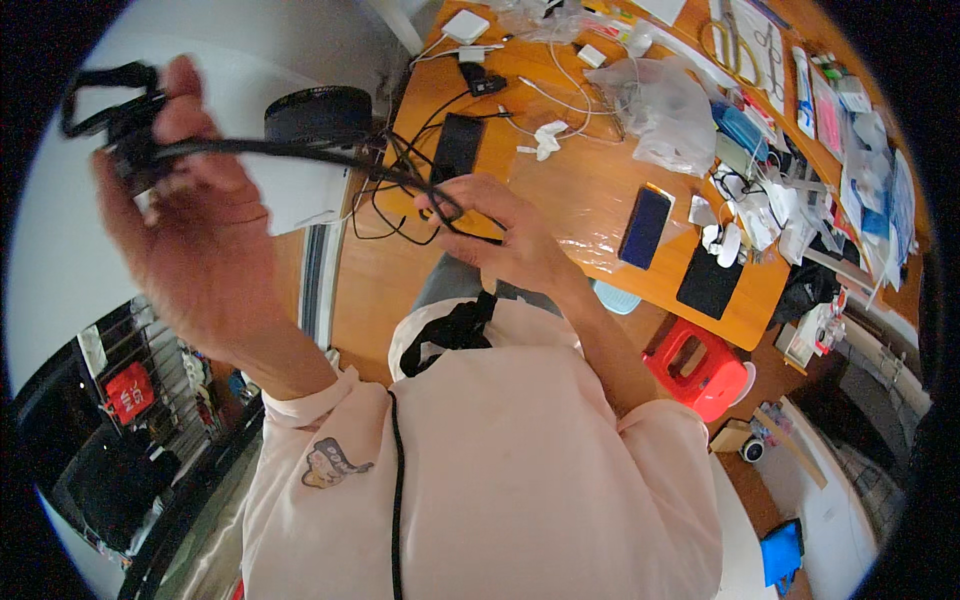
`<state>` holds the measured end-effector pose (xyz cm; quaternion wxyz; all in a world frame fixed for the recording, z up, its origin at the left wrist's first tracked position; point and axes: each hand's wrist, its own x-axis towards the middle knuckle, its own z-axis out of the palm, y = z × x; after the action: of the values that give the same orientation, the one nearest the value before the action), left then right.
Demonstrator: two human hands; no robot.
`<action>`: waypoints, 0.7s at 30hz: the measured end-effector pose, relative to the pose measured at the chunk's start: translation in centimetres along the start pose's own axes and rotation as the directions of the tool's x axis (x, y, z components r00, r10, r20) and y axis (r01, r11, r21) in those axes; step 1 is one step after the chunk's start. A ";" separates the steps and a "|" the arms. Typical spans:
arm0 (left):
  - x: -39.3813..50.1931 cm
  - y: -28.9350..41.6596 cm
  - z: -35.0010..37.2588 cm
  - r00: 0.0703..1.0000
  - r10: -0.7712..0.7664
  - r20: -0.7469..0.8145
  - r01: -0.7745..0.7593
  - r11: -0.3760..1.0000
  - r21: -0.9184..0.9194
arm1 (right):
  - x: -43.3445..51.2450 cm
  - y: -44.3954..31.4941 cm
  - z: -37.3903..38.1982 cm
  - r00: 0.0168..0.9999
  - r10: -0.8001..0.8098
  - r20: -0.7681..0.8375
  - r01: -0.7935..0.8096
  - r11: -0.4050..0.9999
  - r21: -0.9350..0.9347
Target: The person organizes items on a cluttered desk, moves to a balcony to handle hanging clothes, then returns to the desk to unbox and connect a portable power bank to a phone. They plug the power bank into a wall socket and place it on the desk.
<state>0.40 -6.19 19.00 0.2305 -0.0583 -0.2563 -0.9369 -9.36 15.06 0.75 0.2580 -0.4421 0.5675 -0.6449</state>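
Note:
My left hand [206, 225], raised at the upper left, holds a black device [135, 142] with an open, loop-like frame; it is blurred and I cannot tell exactly what it is. From it a black cable [300, 153] runs across to my right hand [499, 232]. That hand pinches the cable between thumb and fingers near the desk's front edge. Loose loops of black cable [390, 229] hang just left of the right hand. Behind them, a black phone [459, 142] lies on the wooden desk [525, 184]. A black strap [450, 334] rests in my lap.
A dark blue phone [646, 225], a black flat pad [711, 281] and a crumpled plastic bag [664, 112] lie on the desk. White chargers [466, 27] and scissors [729, 60] sit farther back. A red plastic stool [697, 367] stands at the right.

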 end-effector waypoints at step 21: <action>-15.0 21.0 6.9 0.863 0.437 -0.251 -0.421 0.899 0.118 | -3.3 11.1 -1.5 0.825 0.548 -0.140 -0.517 0.831 0.205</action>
<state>23.34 -12.70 31.03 0.4676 0.0221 -0.2304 -0.8531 -10.99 16.07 -10.80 0.4061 -0.1793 0.6375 -0.6297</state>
